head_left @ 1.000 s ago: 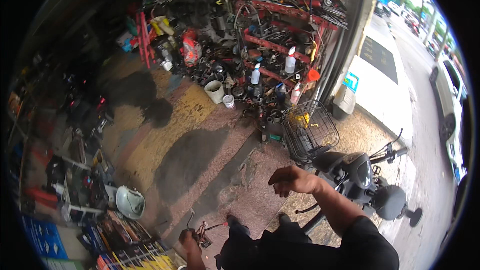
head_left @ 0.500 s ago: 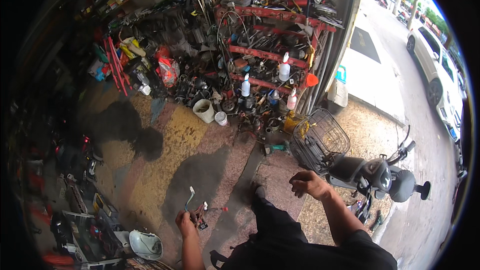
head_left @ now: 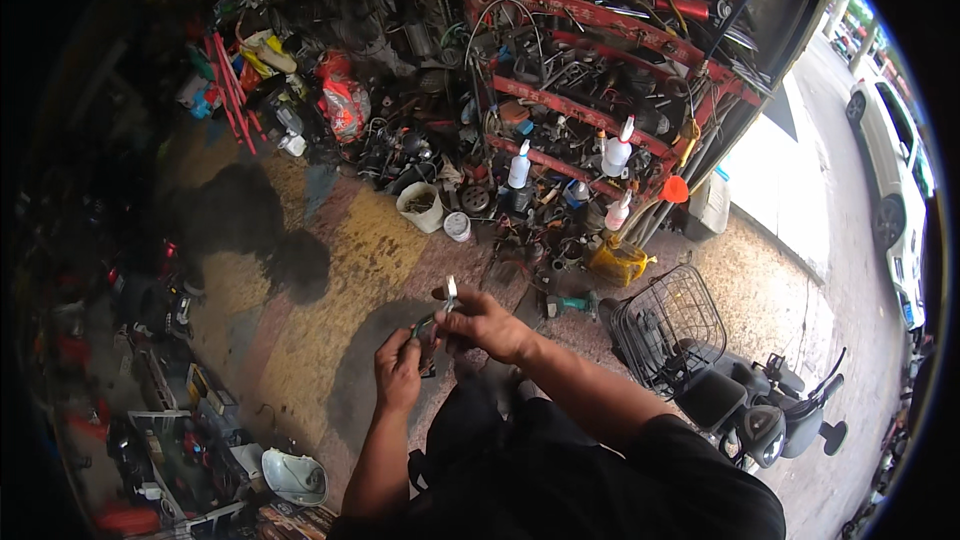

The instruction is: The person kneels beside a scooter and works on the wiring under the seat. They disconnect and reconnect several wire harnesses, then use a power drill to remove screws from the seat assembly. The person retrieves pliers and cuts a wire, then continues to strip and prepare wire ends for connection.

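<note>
In front of my body, my two hands meet over a small bundle of wires (head_left: pixel 425 326) with plug connectors. My left hand (head_left: pixel 398 372) pinches the bundle from the left, fingers closed. Just right of it, my right hand (head_left: pixel 488 328) grips the wire end, where a white plug connector (head_left: pixel 451 286) sticks up between thumb and fingers. The rest of the wiring, with a dark piece below, is mostly hidden behind my hands.
A red metal rack (head_left: pixel 580 120) loaded with tools and parts stands ahead. Beside it are a white bucket (head_left: pixel 420 208), a small white tub (head_left: pixel 457 227) and a green power tool (head_left: pixel 572 306). An electric scooter (head_left: pixel 750 410) with a wire basket (head_left: pixel 670 315) is at right, a pale helmet (head_left: pixel 294 477) lower left.
My right hand came in from the right, fingers previously holding nothing, and took the white connector end. My left hand rose with the wires. The view shifted, moving rack and scooter rightward.
</note>
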### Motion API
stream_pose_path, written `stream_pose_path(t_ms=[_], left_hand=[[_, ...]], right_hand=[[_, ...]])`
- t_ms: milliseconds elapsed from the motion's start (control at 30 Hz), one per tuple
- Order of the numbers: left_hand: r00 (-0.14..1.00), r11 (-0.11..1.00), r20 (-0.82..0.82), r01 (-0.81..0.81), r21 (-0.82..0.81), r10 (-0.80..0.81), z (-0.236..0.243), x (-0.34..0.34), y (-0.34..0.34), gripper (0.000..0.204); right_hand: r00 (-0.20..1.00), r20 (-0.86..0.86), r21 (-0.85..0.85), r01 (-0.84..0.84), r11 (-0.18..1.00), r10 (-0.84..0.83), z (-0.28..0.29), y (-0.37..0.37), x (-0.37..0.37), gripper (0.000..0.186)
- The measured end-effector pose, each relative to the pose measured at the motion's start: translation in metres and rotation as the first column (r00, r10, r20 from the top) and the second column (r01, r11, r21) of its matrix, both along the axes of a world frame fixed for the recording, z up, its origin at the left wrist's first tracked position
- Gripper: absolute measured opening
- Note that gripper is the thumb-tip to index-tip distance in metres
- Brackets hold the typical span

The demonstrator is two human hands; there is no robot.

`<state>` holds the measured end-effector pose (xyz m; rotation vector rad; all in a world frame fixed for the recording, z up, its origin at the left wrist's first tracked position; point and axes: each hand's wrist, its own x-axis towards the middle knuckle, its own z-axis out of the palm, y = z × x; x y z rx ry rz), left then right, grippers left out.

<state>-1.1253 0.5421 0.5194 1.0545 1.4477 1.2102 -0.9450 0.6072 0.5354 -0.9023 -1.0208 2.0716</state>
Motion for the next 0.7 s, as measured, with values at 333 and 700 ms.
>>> stream_pose_path(t_ms=[333, 700], left_hand=[[0.919, 0.911, 0.098, 0.359, 0.202, -0.383, -0.019, 0.013, 0.176, 0.016], [0.933, 0.966, 0.251, 0.240, 0.097, -0.257, 0.001, -0.026, 0.307, 0.015]], right_hand=[[0.986, 0.039, 0.246, 0.149, 0.958, -0.164, 0.050, 0.152, 0.012, 0.010], [0.851, 0.290, 0.183, 0.400, 0.898, -0.438, 0.003, 0.330, 0.043, 0.024]])
